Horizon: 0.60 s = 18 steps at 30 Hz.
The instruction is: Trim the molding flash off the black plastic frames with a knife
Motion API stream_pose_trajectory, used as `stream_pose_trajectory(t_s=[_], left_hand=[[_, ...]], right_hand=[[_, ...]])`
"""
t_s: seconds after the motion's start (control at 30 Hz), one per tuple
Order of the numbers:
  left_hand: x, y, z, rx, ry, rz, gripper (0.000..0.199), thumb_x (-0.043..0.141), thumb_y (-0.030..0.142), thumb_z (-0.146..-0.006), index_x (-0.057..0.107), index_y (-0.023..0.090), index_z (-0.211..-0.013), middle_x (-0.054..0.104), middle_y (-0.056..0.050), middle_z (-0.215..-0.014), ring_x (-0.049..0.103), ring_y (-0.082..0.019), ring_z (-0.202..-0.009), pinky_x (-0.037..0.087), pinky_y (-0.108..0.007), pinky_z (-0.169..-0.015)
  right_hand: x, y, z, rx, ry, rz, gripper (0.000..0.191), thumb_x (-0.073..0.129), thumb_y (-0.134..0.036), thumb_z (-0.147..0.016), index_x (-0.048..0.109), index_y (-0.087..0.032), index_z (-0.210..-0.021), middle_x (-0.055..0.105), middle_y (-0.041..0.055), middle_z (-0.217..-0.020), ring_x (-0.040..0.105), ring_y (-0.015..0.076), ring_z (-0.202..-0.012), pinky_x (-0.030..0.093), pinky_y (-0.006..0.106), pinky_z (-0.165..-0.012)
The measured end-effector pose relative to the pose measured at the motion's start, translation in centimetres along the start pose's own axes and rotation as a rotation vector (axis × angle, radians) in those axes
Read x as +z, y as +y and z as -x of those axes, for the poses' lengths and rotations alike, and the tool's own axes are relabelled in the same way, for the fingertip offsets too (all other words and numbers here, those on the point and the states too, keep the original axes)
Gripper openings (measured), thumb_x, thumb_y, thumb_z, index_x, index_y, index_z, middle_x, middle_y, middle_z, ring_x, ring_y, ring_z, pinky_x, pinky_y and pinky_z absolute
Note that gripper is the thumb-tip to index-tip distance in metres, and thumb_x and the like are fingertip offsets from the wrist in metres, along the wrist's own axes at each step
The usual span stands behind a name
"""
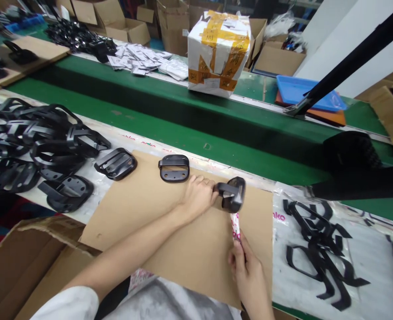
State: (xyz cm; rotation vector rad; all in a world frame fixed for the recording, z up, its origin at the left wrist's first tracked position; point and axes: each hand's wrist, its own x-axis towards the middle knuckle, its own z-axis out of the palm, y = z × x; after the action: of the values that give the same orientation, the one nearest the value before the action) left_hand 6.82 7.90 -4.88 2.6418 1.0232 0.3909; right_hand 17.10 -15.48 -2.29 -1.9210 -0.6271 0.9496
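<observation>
My left hand (199, 195) is closed on the strap end of a black plastic part (235, 194), which it holds tilted above the cardboard sheet (183, 249). My right hand (244, 262) grips a tool wrapped in white and pink tape (236, 226); the tool's upper end meets the lower edge of the held part, and its tip is hidden. Another black part (174, 168) lies at the back edge of the cardboard, and one more (117, 164) rests at its back left corner.
Black parts (33, 138) are heaped at the left. Loose black strips (323, 249) lie at the right. Behind the green belt (132, 111) stand a taped white box (218, 53) and a blue tray (309, 93). A dark bar (349, 58) slants across the right side.
</observation>
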Motion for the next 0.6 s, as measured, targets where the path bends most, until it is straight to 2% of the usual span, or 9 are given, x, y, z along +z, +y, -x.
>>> stream_pose_trajectory(t_s=[0.03, 0.1, 0.17, 0.23, 0.3, 0.4, 0.47, 0.53, 0.6], left_hand=[[0.0, 0.0, 0.0, 0.002, 0.006, -0.001, 0.014, 0.063, 0.027, -0.093, 0.069, 0.015, -0.091, 0.073, -0.011, -0.089, 0.062, -0.029, -0.093, 0.039, -0.043, -0.085], [0.0, -0.1, 0.1, -0.001, 0.012, -0.004, 0.014, 0.062, 0.027, -0.093, 0.069, 0.015, -0.091, 0.073, -0.011, -0.089, 0.062, -0.029, -0.093, 0.039, -0.043, -0.085], [0.1, -0.1, 0.1, -0.012, 0.011, -0.012, 0.013, 0.063, 0.027, -0.093, 0.069, 0.016, -0.091, 0.073, -0.01, -0.089, 0.062, -0.029, -0.093, 0.04, -0.042, -0.085], [0.1, -0.1, 0.0, -0.018, 0.006, -0.024, 0.013, 0.063, 0.027, -0.093, 0.069, 0.016, -0.092, 0.073, -0.01, -0.09, 0.062, -0.028, -0.094, 0.04, -0.042, -0.085], [0.1, -0.1, 0.0, -0.023, 0.005, -0.031, 0.013, 0.063, 0.028, -0.094, 0.069, 0.016, -0.091, 0.073, -0.01, -0.09, 0.062, -0.028, -0.094, 0.04, -0.042, -0.086], [0.2, -0.1, 0.0, -0.031, 0.006, -0.026, 0.014, 0.062, 0.027, -0.094, 0.069, 0.016, -0.09, 0.073, -0.011, -0.089, 0.063, -0.028, -0.094, 0.04, -0.042, -0.086], [0.2, -0.1, 0.0, -0.032, 0.013, -0.032, 0.015, 0.06, 0.026, -0.094, 0.07, 0.016, -0.092, 0.073, -0.011, -0.089, 0.063, -0.029, -0.093, 0.04, -0.042, -0.085], [0.3, -0.1, 0.0, -0.033, 0.018, -0.04, 0.016, 0.059, 0.026, -0.095, 0.07, 0.015, -0.091, 0.073, -0.011, -0.088, 0.063, -0.029, -0.093, 0.04, -0.042, -0.085], [0.2, -0.1, -0.1, -0.038, 0.015, -0.027, 0.016, 0.059, 0.026, -0.094, 0.07, 0.016, -0.088, 0.073, -0.011, -0.087, 0.063, -0.028, -0.092, 0.04, -0.041, -0.085]], right_hand=[[0.2, -0.2, -0.4, 0.066, -0.065, 0.0, 0.059, 0.057, -0.069, -0.093, 0.068, -0.019, -0.124, 0.058, 0.0037, -0.067, 0.05, 0.0176, -0.048, 0.041, 0.026, -0.039], [0.0, -1.0, -0.5, 0.164, -0.083, -0.066, 0.062, 0.061, -0.07, -0.09, 0.065, -0.019, -0.126, 0.056, 0.0015, -0.068, 0.044, 0.0144, -0.045, 0.036, 0.024, -0.036], [-0.4, -1.8, 0.2, 0.165, 0.058, -0.156, 0.059, 0.064, -0.069, -0.089, 0.063, -0.02, -0.122, 0.057, 0.0006, -0.072, 0.041, 0.0112, -0.045, 0.033, 0.021, -0.036], [-0.4, -2.3, 1.0, 0.097, 0.217, -0.225, 0.052, 0.065, -0.067, -0.09, 0.062, -0.021, -0.115, 0.059, 0.0006, -0.075, 0.039, 0.0092, -0.045, 0.033, 0.02, -0.037], [0.1, -2.1, 1.2, 0.029, 0.276, -0.218, 0.049, 0.061, -0.067, -0.093, 0.062, -0.021, -0.106, 0.059, 0.0008, -0.073, 0.042, 0.0099, -0.045, 0.035, 0.02, -0.039], [0.9, -1.1, 0.1, 0.04, 0.09, -0.054, 0.054, 0.058, -0.071, -0.092, 0.068, -0.019, -0.105, 0.056, 0.0003, -0.062, 0.048, 0.0147, -0.047, 0.037, 0.023, -0.04], [0.8, -0.6, -1.0, 0.071, -0.048, 0.027, 0.059, 0.058, -0.069, -0.093, 0.07, -0.018, -0.12, 0.057, 0.0, -0.062, 0.051, 0.0164, -0.048, 0.04, 0.025, -0.042], [-0.1, -0.2, -1.7, 0.056, -0.067, 0.048, 0.062, 0.055, -0.065, -0.096, 0.065, -0.017, -0.135, 0.062, 0.0012, -0.067, 0.055, 0.0172, -0.051, 0.044, 0.026, -0.045], [-1.4, 0.0, -1.9, -0.009, 0.02, 0.071, 0.062, 0.053, -0.062, -0.097, 0.063, -0.017, -0.139, 0.069, 0.0047, -0.077, 0.063, 0.0203, -0.06, 0.05, 0.028, -0.051]])
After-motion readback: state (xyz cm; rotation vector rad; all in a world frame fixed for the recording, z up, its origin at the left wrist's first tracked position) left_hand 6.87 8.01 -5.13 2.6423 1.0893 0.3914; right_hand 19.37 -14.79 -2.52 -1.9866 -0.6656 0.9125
